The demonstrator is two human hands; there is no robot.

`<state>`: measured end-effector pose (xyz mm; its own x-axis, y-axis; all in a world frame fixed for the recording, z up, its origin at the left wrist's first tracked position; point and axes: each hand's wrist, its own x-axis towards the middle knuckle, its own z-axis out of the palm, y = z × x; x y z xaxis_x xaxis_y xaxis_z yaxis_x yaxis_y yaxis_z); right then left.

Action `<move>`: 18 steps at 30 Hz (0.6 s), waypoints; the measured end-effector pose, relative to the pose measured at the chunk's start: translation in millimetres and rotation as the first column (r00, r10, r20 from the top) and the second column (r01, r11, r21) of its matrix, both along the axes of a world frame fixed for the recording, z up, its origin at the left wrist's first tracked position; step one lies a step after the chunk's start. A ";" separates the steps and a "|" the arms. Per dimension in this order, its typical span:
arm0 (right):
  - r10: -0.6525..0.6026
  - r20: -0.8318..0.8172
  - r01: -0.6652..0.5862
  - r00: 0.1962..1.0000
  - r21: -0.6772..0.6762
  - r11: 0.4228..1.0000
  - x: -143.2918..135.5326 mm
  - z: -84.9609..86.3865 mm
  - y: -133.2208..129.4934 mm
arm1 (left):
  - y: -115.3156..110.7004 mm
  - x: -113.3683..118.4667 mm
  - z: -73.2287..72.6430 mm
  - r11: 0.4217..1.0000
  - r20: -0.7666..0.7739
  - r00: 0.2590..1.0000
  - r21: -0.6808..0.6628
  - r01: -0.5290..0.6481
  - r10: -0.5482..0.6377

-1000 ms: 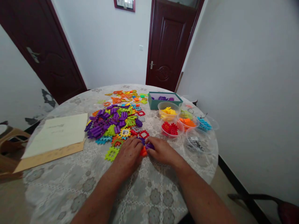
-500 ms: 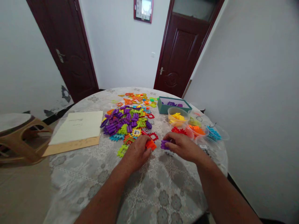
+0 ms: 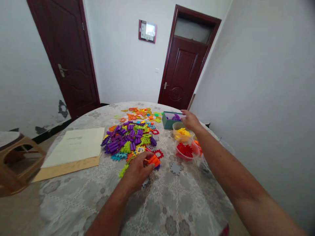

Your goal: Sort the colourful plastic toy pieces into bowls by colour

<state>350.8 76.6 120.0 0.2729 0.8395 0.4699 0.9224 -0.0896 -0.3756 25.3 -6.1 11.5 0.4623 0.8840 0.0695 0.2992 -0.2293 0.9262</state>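
The left hand (image 3: 139, 171) pinches an orange piece (image 3: 154, 160) between thumb and fingers, at the near edge of the mixed pile (image 3: 129, 137). The right hand (image 3: 190, 120) is at the right side of the green box (image 3: 168, 124), where purple pieces (image 3: 173, 117) lie; if its fingers hold something, I cannot tell. A grey piece (image 3: 175, 168) lies flat on the table (image 3: 145, 213), near the bowl (image 3: 196, 154) with red pieces (image 3: 184, 150).

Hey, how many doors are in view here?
2: one door left of the framed picture, another door right of it, beyond the green box. No others seem hidden.
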 end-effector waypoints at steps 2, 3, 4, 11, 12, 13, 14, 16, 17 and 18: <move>0.012 0.012 -0.012 1.000 0.013 1.000 -5.6 -4.0 -6.2 | 0.1 -0.5 0.3 1.000 0.017 1.000 -0.027 0.015 -0.015; 0.047 0.016 -0.047 0.999 0.012 0.999 -12.8 -7.9 -14.1 | 0.0 -0.7 0.4 0.999 0.028 0.999 -0.036 0.024 -0.023; 0.104 0.018 -0.104 0.994 0.006 0.995 -22.6 -13.0 -24.7 | -0.2 -0.8 0.4 0.999 0.038 0.999 -0.042 0.035 -0.034; 0.394 -0.225 -0.421 0.891 -0.089 0.903 -114.8 -59.1 -120.9 | -1.6 0.2 -0.3 0.994 0.031 0.994 -0.008 0.105 -0.105; 0.402 -0.275 -0.443 0.873 -0.103 0.891 -122.2 -64.7 -129.5 | -1.5 0.7 -0.2 0.993 0.030 0.992 0.000 0.121 -0.121; 0.404 -0.329 -0.461 0.854 -0.116 0.880 -126.6 -69.8 -136.0 | -1.4 1.2 -0.2 0.991 0.029 0.990 0.011 0.135 -0.135; 0.399 -0.385 -0.477 0.832 -0.128 0.870 -128.5 -74.4 -140.5 | -1.4 2.0 -0.1 0.989 0.027 0.989 0.026 0.148 -0.149; 0.370 -0.515 -0.502 0.773 -0.141 0.853 -126.3 -82.1 -145.5 | -2.2 3.9 0.0 0.982 0.019 0.984 0.058 0.178 -0.179; 0.351 -0.581 -0.518 0.734 -0.145 0.843 -123.8 -85.2 -147.1 | -3.1 4.9 0.1 0.979 0.017 0.981 0.069 0.194 -0.195; 0.336 -0.636 -0.538 0.695 -0.148 0.830 -121.2 -87.6 -148.5 | -4.4 6.0 0.3 0.975 0.017 0.978 0.079 0.208 -0.210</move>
